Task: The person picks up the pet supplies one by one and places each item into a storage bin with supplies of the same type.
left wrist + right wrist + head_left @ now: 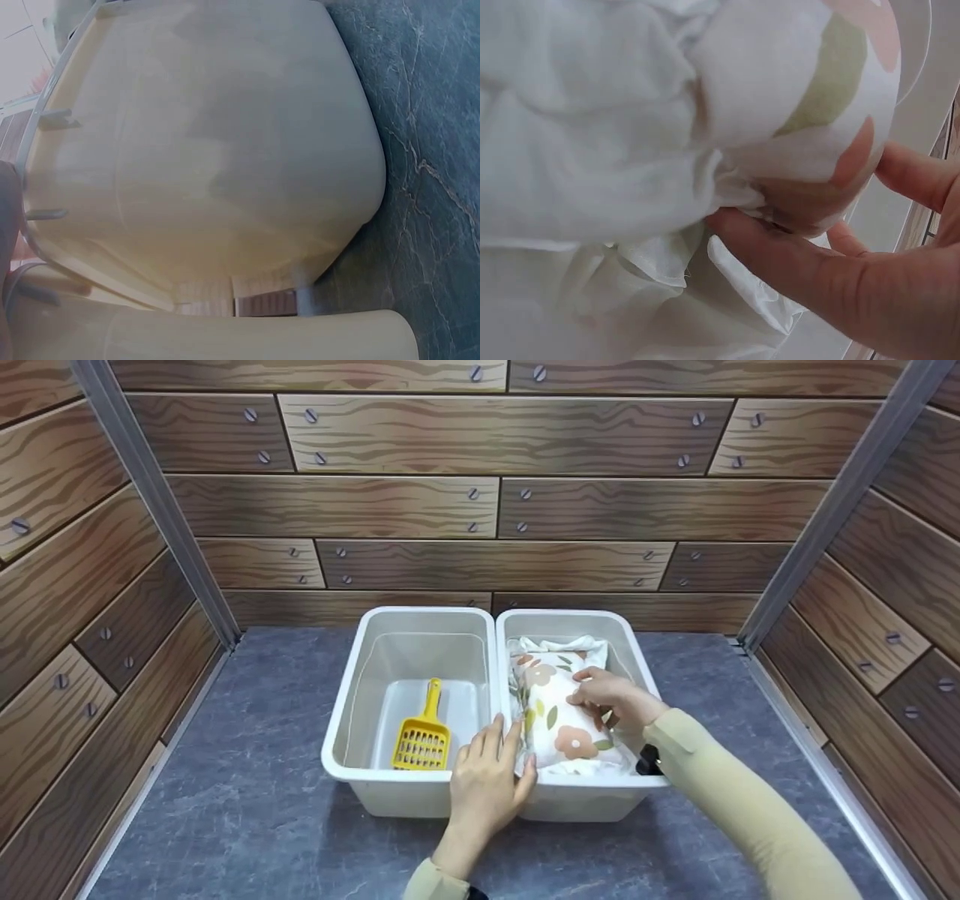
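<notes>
A small white cushion point(555, 705) printed with flowers and leaves lies in the right-hand bin point(574, 619), with white ruffled fabric point(562, 644) showing at its ends. My right hand point(615, 699) reaches in from the right and grips the cushion's right side. In the right wrist view, the fingers point(780, 251) bend around the rounded, flowered cushion point(802, 97), next to loose white folds. My left hand point(487, 776) rests, fingers extended, on the front rims where the two bins meet. The left wrist view mostly shows a bin's outer wall point(210, 150).
The left-hand bin point(427, 613) stands against the right one and contains a yellow slotted litter scoop point(424, 735). Both bins sit on a dark grey marbled surface point(225, 795). Wood-patterned walls point(495, 506) enclose the back and both sides.
</notes>
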Demonstrator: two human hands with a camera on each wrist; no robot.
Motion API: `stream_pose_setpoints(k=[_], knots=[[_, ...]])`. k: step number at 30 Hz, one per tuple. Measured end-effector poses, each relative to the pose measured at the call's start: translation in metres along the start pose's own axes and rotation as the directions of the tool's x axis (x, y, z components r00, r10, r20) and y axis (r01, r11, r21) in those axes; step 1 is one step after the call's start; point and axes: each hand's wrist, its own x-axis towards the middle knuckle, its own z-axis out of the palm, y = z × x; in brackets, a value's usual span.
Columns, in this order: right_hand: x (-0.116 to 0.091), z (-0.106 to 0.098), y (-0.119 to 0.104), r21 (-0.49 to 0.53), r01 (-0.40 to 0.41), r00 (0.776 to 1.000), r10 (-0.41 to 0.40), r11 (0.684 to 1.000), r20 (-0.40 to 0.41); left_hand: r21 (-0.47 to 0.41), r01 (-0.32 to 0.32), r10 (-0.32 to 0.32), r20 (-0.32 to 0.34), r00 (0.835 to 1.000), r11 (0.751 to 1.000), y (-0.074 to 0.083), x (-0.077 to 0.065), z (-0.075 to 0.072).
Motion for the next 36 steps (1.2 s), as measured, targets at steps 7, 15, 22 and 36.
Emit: stream_pose_setpoints(k=[7,15,22,36], knots=[[-0.004,-0.015,-0.002,0.070,-0.025,1.000,0.025,0.997,0.011,-0.011,0.003,-0.003,0.030,1.000,1.000,0.002,0.003,0.002],[-0.010,-0.031,-0.018,0.160,-0.031,0.999,0.024,0.987,0.045,-0.020,0.004,-0.003,0.038,0.999,1.000,-0.001,0.005,0.004],[-0.027,-0.045,-0.042,0.227,0.133,0.991,-0.129,0.965,-0.031,-0.046,0.035,-0.032,0.054,0.998,0.998,-0.003,0.011,0.003],[-0.106,-0.035,-0.074,-0.262,0.401,0.845,-0.465,0.878,-0.265,-0.222,0.210,-0.155,0.241,0.958,0.952,-0.008,0.024,-0.015]])
